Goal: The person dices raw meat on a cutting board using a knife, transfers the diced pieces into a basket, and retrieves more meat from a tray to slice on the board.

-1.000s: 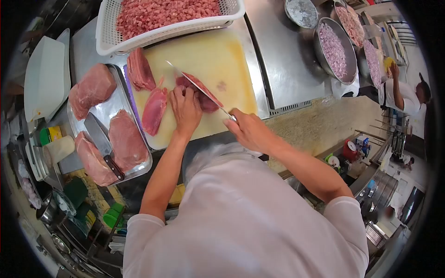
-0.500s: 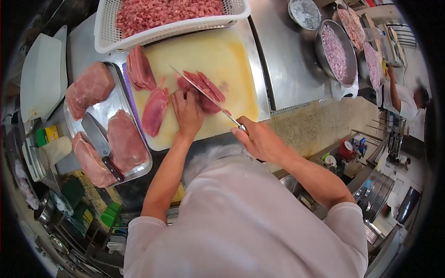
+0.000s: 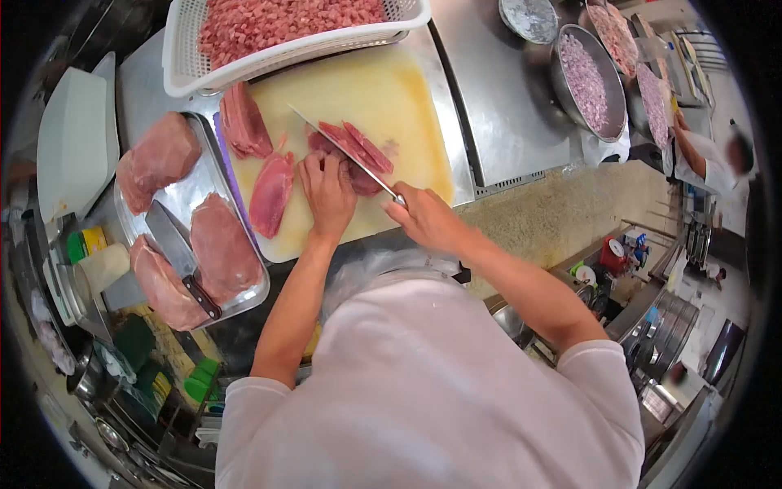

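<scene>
On the yellowish cutting board, my left hand presses on a piece of red meat with its fingers bent. My right hand is closed around the handle of a long knife, whose blade lies across that meat. Cut slices rest just right of the blade. To the left of my left hand are a meat chunk and, farther back, a stack of sliced meat.
A metal tray at the left holds large meat pieces and a second knife. Behind the board stands a white basket of diced meat. Bowls of chopped food stand at the back right, near another person.
A second ago no separate slices showed right of the blade; now they lie there. The knife and my right hand moved right, then back left. My left hand stays on the meat.
</scene>
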Demonstrator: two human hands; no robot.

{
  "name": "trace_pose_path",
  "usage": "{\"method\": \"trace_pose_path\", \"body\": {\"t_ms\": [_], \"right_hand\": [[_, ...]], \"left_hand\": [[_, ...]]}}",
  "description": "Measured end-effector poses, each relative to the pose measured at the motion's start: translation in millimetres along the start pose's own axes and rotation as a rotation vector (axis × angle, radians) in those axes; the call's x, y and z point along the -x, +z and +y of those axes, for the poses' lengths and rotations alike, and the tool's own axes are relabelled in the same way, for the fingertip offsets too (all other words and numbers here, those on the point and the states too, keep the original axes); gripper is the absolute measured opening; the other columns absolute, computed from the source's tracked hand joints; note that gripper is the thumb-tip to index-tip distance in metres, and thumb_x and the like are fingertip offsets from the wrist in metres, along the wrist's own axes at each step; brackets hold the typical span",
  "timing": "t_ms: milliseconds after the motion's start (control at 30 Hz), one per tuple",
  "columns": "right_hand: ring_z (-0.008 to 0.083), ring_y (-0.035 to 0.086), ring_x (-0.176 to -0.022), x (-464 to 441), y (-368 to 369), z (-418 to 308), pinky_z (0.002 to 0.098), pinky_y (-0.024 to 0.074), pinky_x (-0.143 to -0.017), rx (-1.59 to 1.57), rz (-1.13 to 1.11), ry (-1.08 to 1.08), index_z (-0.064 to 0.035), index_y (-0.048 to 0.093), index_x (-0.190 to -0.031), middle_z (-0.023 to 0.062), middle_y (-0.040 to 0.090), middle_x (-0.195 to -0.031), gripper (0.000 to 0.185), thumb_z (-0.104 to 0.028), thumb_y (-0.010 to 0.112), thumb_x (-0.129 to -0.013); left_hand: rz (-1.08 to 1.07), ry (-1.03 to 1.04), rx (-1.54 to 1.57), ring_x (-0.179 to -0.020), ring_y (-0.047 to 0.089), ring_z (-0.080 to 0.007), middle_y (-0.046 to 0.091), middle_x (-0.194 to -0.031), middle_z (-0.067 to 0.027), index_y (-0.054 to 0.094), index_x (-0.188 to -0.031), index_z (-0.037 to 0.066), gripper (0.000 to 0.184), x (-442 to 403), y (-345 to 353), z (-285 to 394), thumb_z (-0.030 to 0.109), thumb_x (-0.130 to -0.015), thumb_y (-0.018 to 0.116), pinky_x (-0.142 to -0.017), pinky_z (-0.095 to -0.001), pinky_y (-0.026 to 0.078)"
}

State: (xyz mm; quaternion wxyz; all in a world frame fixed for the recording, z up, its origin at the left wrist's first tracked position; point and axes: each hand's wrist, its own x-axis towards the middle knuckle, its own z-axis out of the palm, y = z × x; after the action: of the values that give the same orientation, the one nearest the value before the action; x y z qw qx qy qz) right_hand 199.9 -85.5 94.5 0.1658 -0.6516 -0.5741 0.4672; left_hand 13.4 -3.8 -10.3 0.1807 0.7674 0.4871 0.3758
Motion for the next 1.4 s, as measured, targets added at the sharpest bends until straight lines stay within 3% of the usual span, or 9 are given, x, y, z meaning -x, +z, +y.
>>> {"method": "trace_pose_path", "body": {"t_ms": [167,467,567,667,767,867,967,1167,1400], "right_hand": [[0.0489,0.066,-0.073,-2.7,-18.9,-16.5,0.0555,0.0497,-0.069,0.045,0.047,0.025,0.0058,0.062,-0.116,0.0277,0.067,-0.074,0.039,-0.032,0.061,-0.105],[0.0514,0.066,-0.078,34.3,-36.8,-43.9,0.0572,0.0501,-0.071,0.066,-0.121,0.152,0.0056,0.060,-0.118,0.0287,0.068,-0.078,0.039,-0.032,0.059,-0.107],[0.0529,0.067,-0.079,-4.6,-5.9,-24.2,0.0587,0.0499,-0.072,-0.026,0.013,-0.066,0.0065,0.059,-0.118,0.0307,0.068,-0.080,0.041,-0.033,0.058,-0.107],[0.0535,0.067,-0.082,-25.3,15.4,-6.7,0.0597,0.0498,-0.074,0.105,0.053,-0.070,0.0070,0.059,-0.118,0.0318,0.068,-0.081,0.041,-0.033,0.058,-0.107],[0.0532,0.067,-0.083,-5.6,-3.0,-28.1,0.0592,0.0509,-0.075,0.038,0.038,-0.047,0.0069,0.059,-0.119,0.0317,0.069,-0.082,0.042,-0.033,0.057,-0.107],[0.0527,0.067,-0.084,12.7,-14.3,-27.5,0.0583,0.0517,-0.076,-0.009,-0.110,0.140,0.0064,0.059,-0.119,0.0299,0.069,-0.082,0.042,-0.034,0.057,-0.107],[0.0516,0.067,-0.082,-6.3,10.6,-1.0,0.0564,0.0522,-0.076,-0.003,0.062,-0.111,0.0059,0.061,-0.118,0.0287,0.069,-0.079,0.042,-0.034,0.059,-0.107],[0.0498,0.067,-0.079,11.9,-24.6,-38.9,0.0552,0.0509,-0.073,-0.016,-0.002,0.085,0.0048,0.062,-0.119,0.0284,0.067,-0.075,0.038,-0.031,0.061,-0.106],[0.0513,0.066,-0.078,37.6,-28.0,-39.5,0.0561,0.0500,-0.072,0.025,-0.089,0.080,0.0077,0.061,-0.111,0.0296,0.066,-0.075,0.040,-0.032,0.061,-0.106]], "left_hand": [[0.068,0.012,0.062,-0.100,0.051,-0.0413,0.054,-0.110,-0.0211,0.064,-0.112,0.002,0.018,8.9,1.6,-2.6,0.010,-0.096,0.065,-0.091,-0.0534,0.041],[-0.025,0.029,0.022,-0.095,0.052,-0.0393,0.054,-0.096,-0.0170,0.061,-0.100,0.004,0.014,3.4,-3.6,-2.9,0.004,-0.086,0.063,-0.086,-0.0524,0.040],[-0.066,-0.003,0.056,-0.094,0.052,-0.0399,0.055,-0.097,-0.0180,0.061,-0.099,0.004,0.012,3.3,-3.8,-4.2,0.004,-0.088,0.062,-0.086,-0.0526,0.040],[-0.040,-0.002,0.063,-0.094,0.052,-0.0402,0.056,-0.097,-0.0183,0.061,-0.099,0.003,0.010,3.5,-3.8,-3.0,0.004,-0.089,0.062,-0.085,-0.0523,0.041],[-0.050,-0.005,0.053,-0.095,0.052,-0.0400,0.056,-0.097,-0.0180,0.061,-0.099,0.003,0.009,2.3,-6.3,-0.8,0.004,-0.090,0.062,-0.085,-0.0517,0.041],[-0.048,-0.013,0.069,-0.096,0.052,-0.0396,0.057,-0.098,-0.0174,0.061,-0.100,0.003,0.009,0.6,-7.2,1.6,0.003,-0.091,0.063,-0.085,-0.0516,0.042],[-0.043,-0.030,0.071,-0.096,0.053,-0.0394,0.059,-0.100,-0.0168,0.062,-0.101,0.003,0.010,5.2,-5.1,-1.9,0.003,-0.091,0.063,-0.087,-0.0510,0.042],[0.037,0.006,0.107,-0.094,0.053,-0.0400,0.058,-0.098,-0.0172,0.062,-0.100,0.002,0.011,4.9,-7.5,4.3,0.003,-0.090,0.064,-0.086,-0.0510,0.042],[-0.025,-0.005,0.087,-0.092,0.052,-0.0407,0.056,-0.094,-0.0188,0.059,-0.096,0.001,0.010,5.2,-8.3,2.5,0.000,-0.086,0.062,-0.082,-0.0525,0.041]]}}
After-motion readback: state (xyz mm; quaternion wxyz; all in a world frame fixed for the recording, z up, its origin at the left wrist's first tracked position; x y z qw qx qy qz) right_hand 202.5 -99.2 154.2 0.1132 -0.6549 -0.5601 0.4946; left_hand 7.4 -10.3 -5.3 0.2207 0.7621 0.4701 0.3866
